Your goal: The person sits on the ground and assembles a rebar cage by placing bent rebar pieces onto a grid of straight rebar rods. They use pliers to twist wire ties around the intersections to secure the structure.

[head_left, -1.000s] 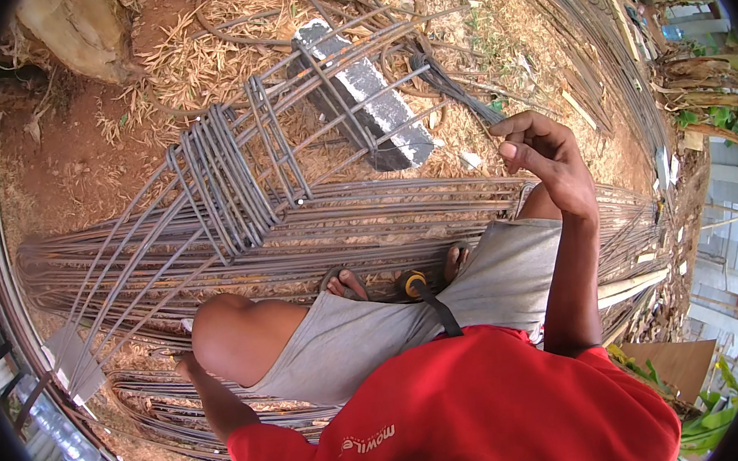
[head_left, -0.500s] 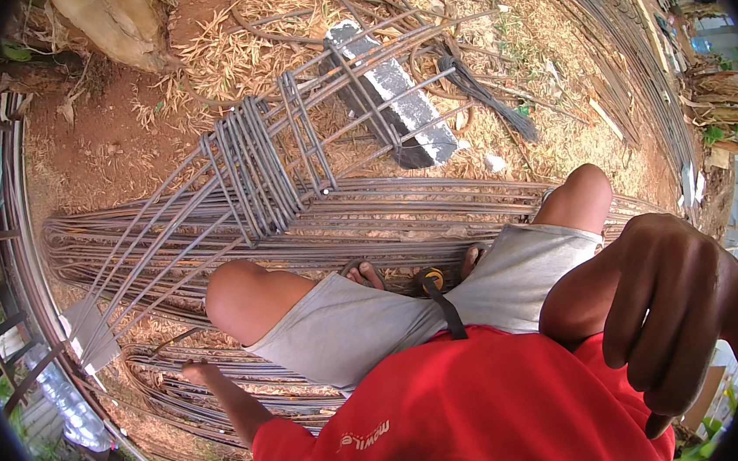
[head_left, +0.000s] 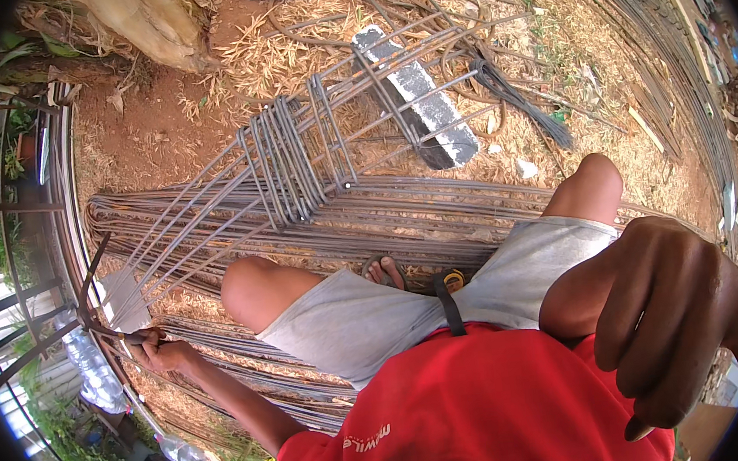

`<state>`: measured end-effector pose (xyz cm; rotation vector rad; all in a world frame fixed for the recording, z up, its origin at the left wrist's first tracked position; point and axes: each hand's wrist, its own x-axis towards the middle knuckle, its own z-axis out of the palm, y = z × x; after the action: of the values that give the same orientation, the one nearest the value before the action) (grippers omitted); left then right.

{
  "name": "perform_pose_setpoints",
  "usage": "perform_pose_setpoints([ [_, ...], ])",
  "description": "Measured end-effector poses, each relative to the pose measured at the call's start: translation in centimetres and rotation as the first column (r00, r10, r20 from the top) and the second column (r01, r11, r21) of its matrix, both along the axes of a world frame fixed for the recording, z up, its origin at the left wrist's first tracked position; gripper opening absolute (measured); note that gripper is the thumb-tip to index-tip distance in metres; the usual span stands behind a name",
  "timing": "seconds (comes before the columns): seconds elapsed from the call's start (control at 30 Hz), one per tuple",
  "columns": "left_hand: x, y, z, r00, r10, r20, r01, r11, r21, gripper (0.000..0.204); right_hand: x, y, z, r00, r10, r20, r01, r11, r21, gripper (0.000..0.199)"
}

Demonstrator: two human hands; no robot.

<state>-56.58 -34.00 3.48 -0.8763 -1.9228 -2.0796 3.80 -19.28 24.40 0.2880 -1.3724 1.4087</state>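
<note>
While the left forearm reaches out low to the side, the left hand (head_left: 166,353) has its fingers wrapped around one end of a dark tool (head_left: 84,299). The tool is slim, dull and nearly black, with two limbs meeting at a rounded bend; its finer make is too small to tell. From the hand, the short gripped limb runs left to the bend, and there the longer limb turns away from the person, curving slightly rightward to a narrow tip. Its long axis thus lies mostly along the picture's up-and-down direction, the free tip toward the top and leaning right. It is at the person's far left, just beside a pale grey plate (head_left: 125,297) and in front of the dark fence bars (head_left: 11,207); whether it touches either I cannot tell. Close to the camera, the right hand (head_left: 671,318) hangs with its fingers bent downward, its palm hidden, so I cannot tell whether it is clenched or holding something. Ahead of the knees, square metal hoops (head_left: 288,154) stand bunched around slanting rods, whose far part crosses a black-and-white block (head_left: 418,90). A bundle of dark wire (head_left: 525,107) lies to the right of the block.
</note>
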Motion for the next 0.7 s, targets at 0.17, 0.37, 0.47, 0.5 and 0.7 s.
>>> perform_pose_setpoints([
  [0.17,7.1,11.0,4.9,0.852,-0.494,-0.171,0.497,0.867,-0.026,0.010,2.1,-0.7,0.5,0.998,-0.052,0.047,0.050,0.998,0.037,0.049],
  [0.37,18.8,21.3,8.3,0.513,-0.782,-0.354,0.732,0.614,-0.296,0.012,2.7,-3.4,0.7,0.956,-0.277,-0.095,0.281,0.959,0.035,0.044],
  [0.47,24.3,24.0,8.3,0.370,-0.905,-0.211,0.839,0.423,-0.343,0.015,4.3,-2.7,0.2,0.971,-0.222,0.085,0.218,0.975,0.050,0.033],
  [0.5,25.9,24.6,8.2,0.294,-0.943,-0.156,0.871,0.332,-0.361,0.016,4.7,-2.0,-0.6,0.966,-0.231,0.113,0.229,0.973,0.025,0.024],
  [0.7,32.7,25.4,5.8,0.005,-0.980,0.199,0.953,-0.056,-0.298,0.017,5.9,2.7,-8.2,0.592,-0.554,0.585,0.721,0.689,-0.078,0.060],
])
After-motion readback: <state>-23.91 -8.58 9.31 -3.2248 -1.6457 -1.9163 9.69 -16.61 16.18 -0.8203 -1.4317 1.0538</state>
